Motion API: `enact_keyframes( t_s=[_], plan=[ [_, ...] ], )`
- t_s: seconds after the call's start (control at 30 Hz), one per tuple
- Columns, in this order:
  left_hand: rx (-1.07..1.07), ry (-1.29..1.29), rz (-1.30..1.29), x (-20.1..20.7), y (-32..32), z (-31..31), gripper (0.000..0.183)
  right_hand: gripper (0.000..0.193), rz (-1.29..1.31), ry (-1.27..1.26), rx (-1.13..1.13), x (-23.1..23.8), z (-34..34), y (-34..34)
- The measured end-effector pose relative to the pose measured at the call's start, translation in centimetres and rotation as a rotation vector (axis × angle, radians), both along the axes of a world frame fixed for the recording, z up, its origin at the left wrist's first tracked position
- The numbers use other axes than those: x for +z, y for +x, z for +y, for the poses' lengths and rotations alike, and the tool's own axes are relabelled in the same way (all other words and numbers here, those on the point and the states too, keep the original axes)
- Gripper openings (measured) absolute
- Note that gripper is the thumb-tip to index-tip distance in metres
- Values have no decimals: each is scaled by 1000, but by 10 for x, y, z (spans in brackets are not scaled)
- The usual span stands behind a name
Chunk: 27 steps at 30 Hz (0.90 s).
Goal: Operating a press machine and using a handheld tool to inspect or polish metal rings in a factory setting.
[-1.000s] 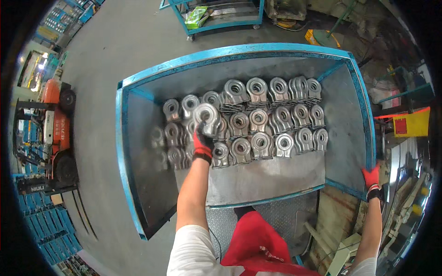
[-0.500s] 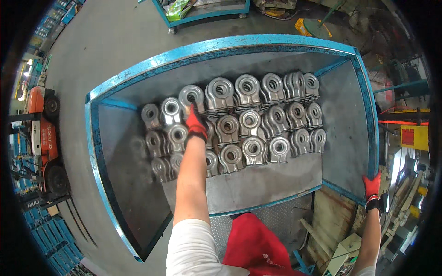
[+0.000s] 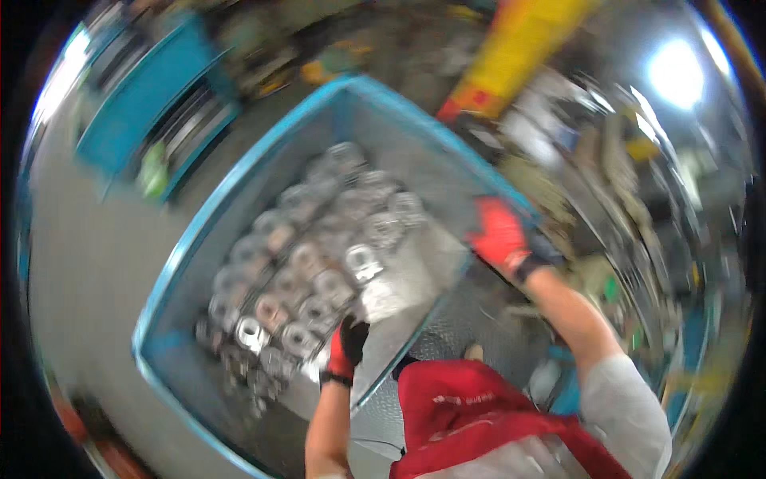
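My left hand (image 3: 349, 349), in a red and black glove, is over the near edge of the rows of metal parts (image 3: 300, 341). These are grey pieces with a round, holed head, stacked in several rows in a blue-framed metal bin (image 3: 231, 188). Motion smears its fingers, and I see no part clearly held in them. My right hand (image 3: 500, 237), in a red glove, is at the bin's right side, close to the blue rim. Its thumb stands apart from the fingers; whether it touches the rim is unclear.
A blue cart (image 3: 152, 104) with a green bag (image 3: 154, 168) stands beyond the bin at the far left. A yellow and red beam-like shape (image 3: 511, 60) shows at the far right, beside cluttered metal stock. Patterned metal plate flooring (image 3: 447, 335) lies near my feet.
The view has swung to the right, so the bin appears turned. My left hand has come back from the far row to the near edge. My right hand has left the near right corner.
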<state>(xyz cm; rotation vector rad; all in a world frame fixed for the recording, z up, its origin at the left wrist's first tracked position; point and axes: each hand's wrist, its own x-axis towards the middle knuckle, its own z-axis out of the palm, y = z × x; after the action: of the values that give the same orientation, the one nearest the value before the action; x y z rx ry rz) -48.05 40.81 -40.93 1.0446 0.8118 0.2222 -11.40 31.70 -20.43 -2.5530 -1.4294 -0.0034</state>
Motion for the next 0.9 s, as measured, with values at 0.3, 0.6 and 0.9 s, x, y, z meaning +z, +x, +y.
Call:
enact_keyframes(
  t_s=[0.3,0.6,0.9],
  plan=[
    [-226,-331,-19,96,61,-89,28,50,450,1,-111,28,-205,-93],
    [-473,-201,-129,161,255,-167,32,45,712,348,-593,80,-330,-11],
    [-658,404,-135,182,506,-295,29,39,867,480,-594,137,-413,59]
  ],
)
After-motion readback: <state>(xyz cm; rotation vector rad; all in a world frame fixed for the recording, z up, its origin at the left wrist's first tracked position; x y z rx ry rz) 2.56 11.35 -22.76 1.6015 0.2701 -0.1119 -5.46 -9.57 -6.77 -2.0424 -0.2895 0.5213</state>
